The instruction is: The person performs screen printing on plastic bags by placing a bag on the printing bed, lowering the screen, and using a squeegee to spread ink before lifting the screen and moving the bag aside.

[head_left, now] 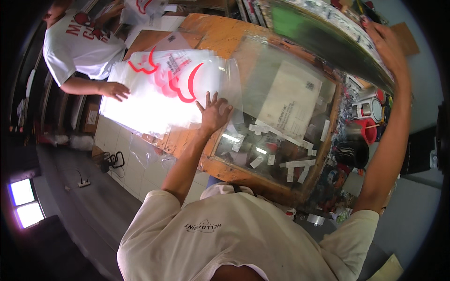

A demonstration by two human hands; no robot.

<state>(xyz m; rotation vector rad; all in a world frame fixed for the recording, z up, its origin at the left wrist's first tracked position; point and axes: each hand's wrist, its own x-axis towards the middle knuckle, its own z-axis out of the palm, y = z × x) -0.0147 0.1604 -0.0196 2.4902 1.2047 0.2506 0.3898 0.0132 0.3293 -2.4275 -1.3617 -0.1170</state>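
My left hand [214, 112] lies with fingers spread at the right edge of a stack of clear plastic bags [154, 100] printed with red curved shapes. Nothing is gripped in it. Up at the far right, my right hand [388, 44] is closed on the edge of a raised screen-printing frame [323, 35] with a green patch on its underside. Between my arms, a glass plate [243, 147] set in the wooden table carries a printed sheet [290, 100] and several strips of pale tape [300, 164]. Part of the right hand's grip is hidden by the hand itself.
A co-worker in a white shirt [84, 47] stands at the far left, one hand [116, 90] by the stack, a printed bag [143, 10] near the other. Paint cans [368, 110] and a red container [369, 131] crowd the right side. A black-framed object [112, 160] is on the tiled floor.
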